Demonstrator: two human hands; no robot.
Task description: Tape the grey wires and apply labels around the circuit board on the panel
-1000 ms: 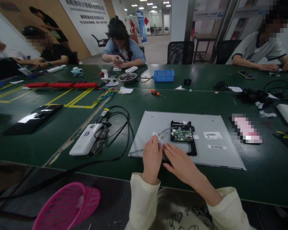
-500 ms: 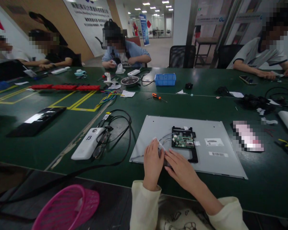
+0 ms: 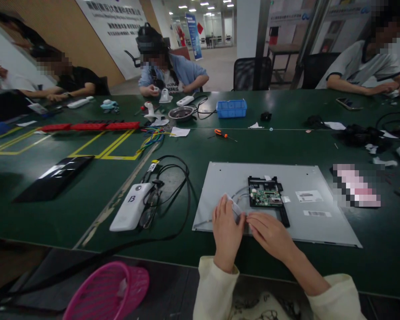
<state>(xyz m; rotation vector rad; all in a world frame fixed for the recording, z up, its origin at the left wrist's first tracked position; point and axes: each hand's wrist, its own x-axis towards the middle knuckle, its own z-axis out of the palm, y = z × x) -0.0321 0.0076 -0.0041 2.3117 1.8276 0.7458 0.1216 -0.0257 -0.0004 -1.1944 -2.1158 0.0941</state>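
A flat grey metal panel [image 3: 220, 178] lies on the table in front of me. It carries a black plastic frame [image 3: 284, 216] with a green circuit board [image 3: 266, 197] set in it, and grey cables [image 3: 239, 192] run from the board's left side. My left hand [image 3: 227, 229] rests over the panel's near left part, closed round a small whitish piece [image 3: 234, 206] that shows past its fingers. Right beside it, my right hand [image 3: 274, 235] has thumb and fingertips pinched together near the left thumb. What lies between those fingertips is hidden.
A white power bank [image 3: 130, 209] with looped black cable and glasses [image 3: 150, 209] sits to the left. A pink phone [image 3: 356, 186] lies right of the panel. Beyond are an orange screwdriver [image 3: 222, 133] and a blue basket [image 3: 231, 109]. A pink basket [image 3: 110, 289] stands below the table edge.
The whole view has shifted, so the table things appear further right. My right hand's fingers, spread more flatly before, are drawn together by my left thumb. My left hand keeps its grip.
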